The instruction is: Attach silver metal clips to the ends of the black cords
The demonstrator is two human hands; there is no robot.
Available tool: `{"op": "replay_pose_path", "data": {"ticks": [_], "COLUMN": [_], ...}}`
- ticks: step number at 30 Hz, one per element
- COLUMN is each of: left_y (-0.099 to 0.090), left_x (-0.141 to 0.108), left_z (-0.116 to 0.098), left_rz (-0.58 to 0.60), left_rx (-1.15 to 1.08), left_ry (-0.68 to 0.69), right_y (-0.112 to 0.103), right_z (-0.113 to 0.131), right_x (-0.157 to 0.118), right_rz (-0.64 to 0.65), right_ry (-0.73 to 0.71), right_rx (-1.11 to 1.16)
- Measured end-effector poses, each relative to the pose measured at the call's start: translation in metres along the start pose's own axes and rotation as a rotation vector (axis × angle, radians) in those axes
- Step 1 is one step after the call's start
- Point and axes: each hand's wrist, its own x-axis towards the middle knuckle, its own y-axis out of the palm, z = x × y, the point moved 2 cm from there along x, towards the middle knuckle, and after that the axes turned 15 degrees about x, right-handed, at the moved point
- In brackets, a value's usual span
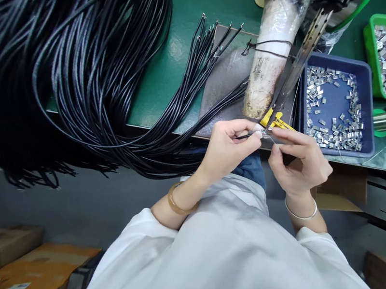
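My left hand (pixel 232 147) pinches the end of a black cable (pixel 245 135), with a small metal piece (pixel 265 132) at its tip. Close on the right, my right hand (pixel 299 156) holds a thin wire (pixel 273 140) between thumb and fingers, its fingertips at the metal piece. Just beyond the fingertips are yellow plastic parts (pixel 277 120) at the base of a metal bar. A large bundle of black cables (pixel 93 67) lies to the left, several ends fanned over a grey board (pixel 218 82).
A blue tray (pixel 368 102) of small metal clips sits at the right, beside a green bin (pixel 371 57) of similar clips. A plastic-wrapped post (pixel 276 24) rises beyond my hands. Cardboard boxes (pixel 34 277) are on the floor at lower left.
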Motion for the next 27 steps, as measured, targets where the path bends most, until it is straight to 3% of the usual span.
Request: {"op": "replay_pose_path", "data": {"ticks": [6,15,22,27], "left_y": [0.002,0.004,0.002,0.002], "left_x": [0.002,0.001,0.003,0.000], "left_z": [-0.001,-0.007,-0.001,-0.002], "left_rz": [-0.024,-0.065,0.000,0.034], "left_rx": [0.009,0.005,-0.054,-0.043], "left_ry": [-0.018,-0.016,-0.026,-0.053], "right_y": [0.000,-0.004,-0.001,-0.003], "right_z": [-0.001,0.006,0.006,0.003], "right_x": [0.007,0.015,0.008,0.007], "right_rz": [-0.004,0.060,0.078,0.039], "right_ry": [0.131,0.095,0.011,0.075], "right_rx": [0.118,0.038,-0.036,0.009]}}
